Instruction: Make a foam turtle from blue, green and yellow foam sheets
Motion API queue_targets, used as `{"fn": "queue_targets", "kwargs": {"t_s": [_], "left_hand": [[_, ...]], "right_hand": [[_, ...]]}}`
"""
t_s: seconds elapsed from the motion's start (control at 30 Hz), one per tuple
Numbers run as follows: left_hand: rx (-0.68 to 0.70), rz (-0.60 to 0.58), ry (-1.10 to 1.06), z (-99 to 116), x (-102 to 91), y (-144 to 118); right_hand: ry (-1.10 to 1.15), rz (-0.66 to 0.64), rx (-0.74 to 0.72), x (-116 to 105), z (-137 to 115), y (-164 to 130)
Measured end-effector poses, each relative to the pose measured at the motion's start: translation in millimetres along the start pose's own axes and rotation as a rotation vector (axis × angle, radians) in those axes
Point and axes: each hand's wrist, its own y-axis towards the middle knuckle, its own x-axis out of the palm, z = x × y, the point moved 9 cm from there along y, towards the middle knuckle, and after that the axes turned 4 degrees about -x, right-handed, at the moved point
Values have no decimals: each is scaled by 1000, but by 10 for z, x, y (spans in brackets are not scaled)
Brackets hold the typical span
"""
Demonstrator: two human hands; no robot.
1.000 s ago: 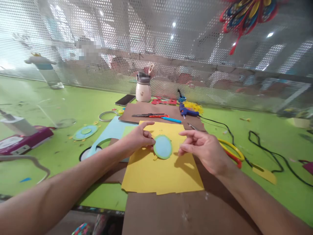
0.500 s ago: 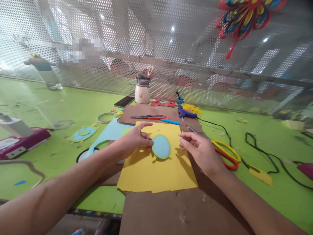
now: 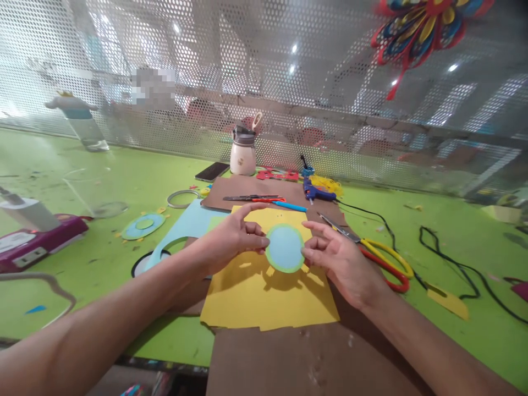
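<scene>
A round paper disc (image 3: 285, 248), light blue with a green rim and small yellow tabs at its lower edge, is held up above a yellow paper sheet (image 3: 264, 305). My left hand (image 3: 247, 234) pinches its left edge between thumb and fingers. At the right edge, the thumb and fingers of my right hand (image 3: 336, 256) are closed on the disc too. Its shadow falls on the yellow sheet, which lies on brown cardboard (image 3: 264, 357). Just beyond my right hand are scissors (image 3: 383, 256) with yellow and red handles.
A similar blue and green paper piece (image 3: 144, 226) lies left, near a clear cup (image 3: 93, 192) and a purple power strip (image 3: 45, 242). Blue cut paper (image 3: 181, 223) sits beside my left forearm. Behind are a craft knife (image 3: 291, 206), glue gun (image 3: 317, 191), phone (image 3: 212, 171) and bottle (image 3: 243, 154).
The disc has moved slightly right and turned to face me more. My right hand, apart from it before, now grips its right edge. My left hand keeps its hold.
</scene>
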Motion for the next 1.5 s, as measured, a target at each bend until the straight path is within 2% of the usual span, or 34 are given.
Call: {"fn": "queue_targets", "kwargs": {"t_s": [0.23,0.47,0.7,0.93,1.13,1.23,1.3,1.43,1.5], "left_hand": [[-32,-84,-61,9,28,-17],[-112,-6,-98,-22,-4,-4],[-96,12,3,-68,-13,14],[-88,45,18,-58,-74,34],[-95,33,11,-96,-38,36],[-82,26,22,-92,-22,42],[-7,105,39,-6,-113,51],[284,415,114,334,-495,-5],[366,537,122,432,-667,-40]], "right_hand": [[110,-7,15,24,-15,3],[99,29,-15,-3,0,57],[62,20,-42,11,30,62],[14,84,-19,-140,95,89],[1,19,-33,14,61,53],[-21,33,-48,-3,43,54],[-12,68,-77,-95,-15,81],[46,226,-190,-439,-254,148],[72,290,-224,-572,-338,166]]}}
